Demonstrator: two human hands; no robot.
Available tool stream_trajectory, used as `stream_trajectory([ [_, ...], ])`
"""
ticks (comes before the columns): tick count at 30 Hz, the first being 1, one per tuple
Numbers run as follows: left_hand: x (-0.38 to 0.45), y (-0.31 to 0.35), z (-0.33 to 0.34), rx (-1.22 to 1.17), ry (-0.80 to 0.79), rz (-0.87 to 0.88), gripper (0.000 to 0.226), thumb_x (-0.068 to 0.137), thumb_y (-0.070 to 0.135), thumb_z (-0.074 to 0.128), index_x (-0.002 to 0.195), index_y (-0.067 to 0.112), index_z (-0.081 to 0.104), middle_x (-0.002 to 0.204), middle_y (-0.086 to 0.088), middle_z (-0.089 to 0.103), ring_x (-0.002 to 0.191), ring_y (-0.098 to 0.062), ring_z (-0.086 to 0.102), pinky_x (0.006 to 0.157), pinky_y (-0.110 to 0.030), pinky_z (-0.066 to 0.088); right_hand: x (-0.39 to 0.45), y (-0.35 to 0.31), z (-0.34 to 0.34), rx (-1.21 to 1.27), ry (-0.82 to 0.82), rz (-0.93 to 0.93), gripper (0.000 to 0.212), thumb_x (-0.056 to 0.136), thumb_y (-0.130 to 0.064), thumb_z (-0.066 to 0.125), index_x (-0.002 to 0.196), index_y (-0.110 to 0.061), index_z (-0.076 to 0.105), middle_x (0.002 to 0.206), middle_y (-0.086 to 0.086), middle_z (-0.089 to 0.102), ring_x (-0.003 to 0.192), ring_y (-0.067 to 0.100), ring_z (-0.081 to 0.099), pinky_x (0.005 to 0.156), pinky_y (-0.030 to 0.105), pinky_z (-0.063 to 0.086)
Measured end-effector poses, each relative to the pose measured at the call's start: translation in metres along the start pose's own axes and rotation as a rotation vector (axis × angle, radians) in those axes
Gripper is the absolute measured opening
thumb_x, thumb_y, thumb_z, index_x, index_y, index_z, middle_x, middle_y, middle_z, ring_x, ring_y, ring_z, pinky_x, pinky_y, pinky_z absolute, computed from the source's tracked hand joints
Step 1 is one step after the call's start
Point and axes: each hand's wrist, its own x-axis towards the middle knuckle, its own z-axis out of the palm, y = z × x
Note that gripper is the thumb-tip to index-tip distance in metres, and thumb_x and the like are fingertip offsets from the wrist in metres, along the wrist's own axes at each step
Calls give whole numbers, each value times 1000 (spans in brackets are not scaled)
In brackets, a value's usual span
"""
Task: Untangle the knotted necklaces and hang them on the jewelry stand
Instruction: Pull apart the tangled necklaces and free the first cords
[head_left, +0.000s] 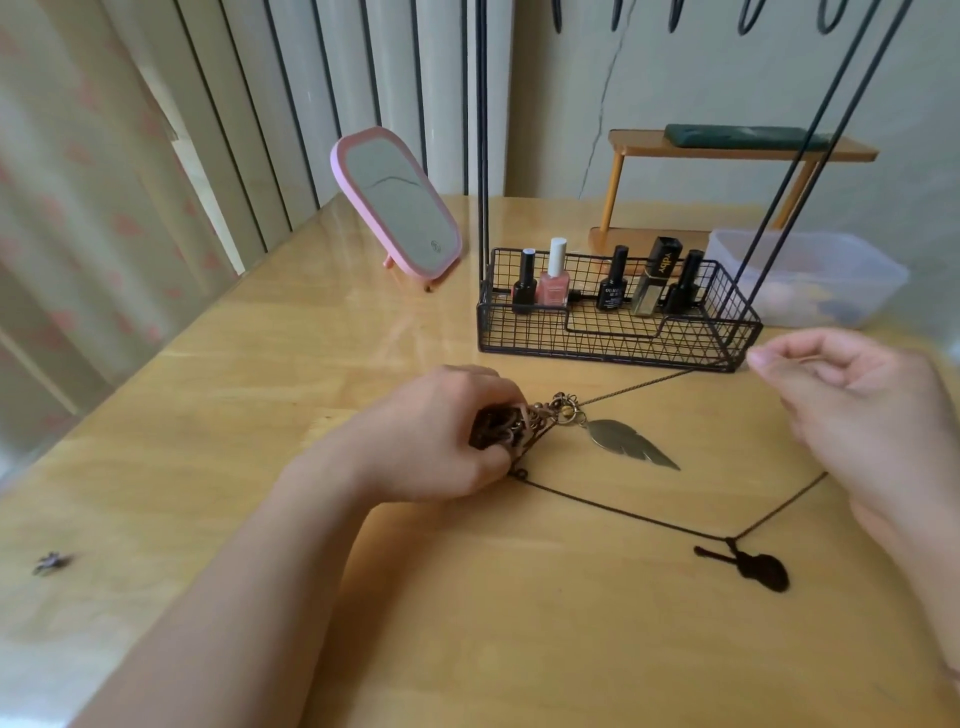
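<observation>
My left hand (441, 436) grips a dark knotted bundle of necklaces (506, 428) on the wooden table. A metal leaf pendant (631, 449) lies just right of the bundle. From the bundle a thin chain (639, 387) runs taut up to my right hand (852, 410), which pinches it between thumb and fingers. A dark cord (613, 506) runs along the table to a black guitar pendant (753, 566), then up toward my right hand. The black wire jewelry stand (613, 338) stands behind, its thin uprights rising out of view.
The stand's basket holds several nail polish bottles (553, 286). A pink mirror (397, 202) leans at back left. A wooden shelf (727, 150) and a clear plastic box (810, 275) sit at back right. A small metal charm (52, 562) lies near the table's left edge.
</observation>
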Motion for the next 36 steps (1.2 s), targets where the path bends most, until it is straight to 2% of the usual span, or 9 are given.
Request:
stream_trajectory([
  [4, 2, 9, 3, -277, -18, 0, 22, 80, 24, 52, 93, 11, 64, 81, -9, 64, 74, -23, 56, 69, -41, 48, 2, 2, -3, -294, 20, -4, 15, 89, -29, 73, 76, -22, 68, 67, -9, 65, 61, 1, 52, 61, 20, 36],
  [7, 3, 12, 4, -491, -21, 17, 23, 86, 21, 58, 99, 3, 62, 88, -21, 62, 79, -30, 58, 77, -50, 53, -7, -3, 8, -471, -133, -53, 10, 87, -29, 73, 78, -29, 68, 77, -6, 67, 71, 7, 58, 61, 19, 38],
  [10, 6, 15, 4, -736, -24, -44, 35, 87, 17, 58, 106, -12, 54, 92, -32, 54, 81, -27, 57, 80, -60, 56, -20, -3, 22, -508, -277, -226, 14, 84, -31, 75, 94, -37, 68, 114, -17, 62, 105, 1, 55, 88, 23, 42],
  [13, 9, 16, 4, -918, 3, -76, 29, 83, 13, 53, 104, -4, 59, 82, -11, 63, 70, -16, 62, 59, -33, 59, -32, -2, 37, -162, -456, -357, 23, 80, -41, 71, 101, -32, 70, 118, -19, 64, 120, 5, 56, 95, 24, 47],
  [18, 10, 12, 3, -1109, 11, -55, 22, 74, 8, 53, 92, 15, 64, 82, -14, 63, 62, -25, 53, 50, -31, 50, -43, 4, 56, 241, -742, -194, 33, 79, -29, 75, 110, -27, 63, 115, -4, 70, 114, 16, 64, 101, 28, 48],
  [23, 13, 10, 8, -1134, -43, 3, 24, 67, 19, 59, 90, 13, 62, 75, -14, 58, 71, -33, 48, 64, -37, 42, -43, -5, 54, 387, -740, -67, 31, 79, -13, 69, 107, -12, 56, 82, 7, 70, 81, 17, 69, 82, 26, 55],
  [27, 11, 11, 8, -1171, -73, 20, 21, 71, 22, 59, 90, 12, 60, 66, -9, 57, 59, -22, 53, 56, -28, 43, -39, -15, 44, 543, -764, 104, 13, 89, -13, 67, 101, -9, 66, 63, 8, 48, 57, 18, 50, 58, 32, 52],
  [33, 11, 15, 6, -1070, -33, 31, 33, 86, 11, 51, 92, -21, 56, 61, -16, 57, 49, -18, 52, 45, -22, 47, -34, -25, 28, 377, -664, 73, 23, 73, -31, 69, 87, -16, 76, 53, -7, 39, 49, 11, 28, 44, 21, 27],
  [36, 11, 19, 8, -1067, -33, 38, 24, 89, 9, 47, 94, -8, 63, 68, -32, 53, 47, -18, 51, 43, -21, 46, -35, -26, 28, 275, -597, 17, 23, 69, -34, 73, 83, -16, 77, 50, -6, 43, 46, 12, 29, 45, 21, 27],
])
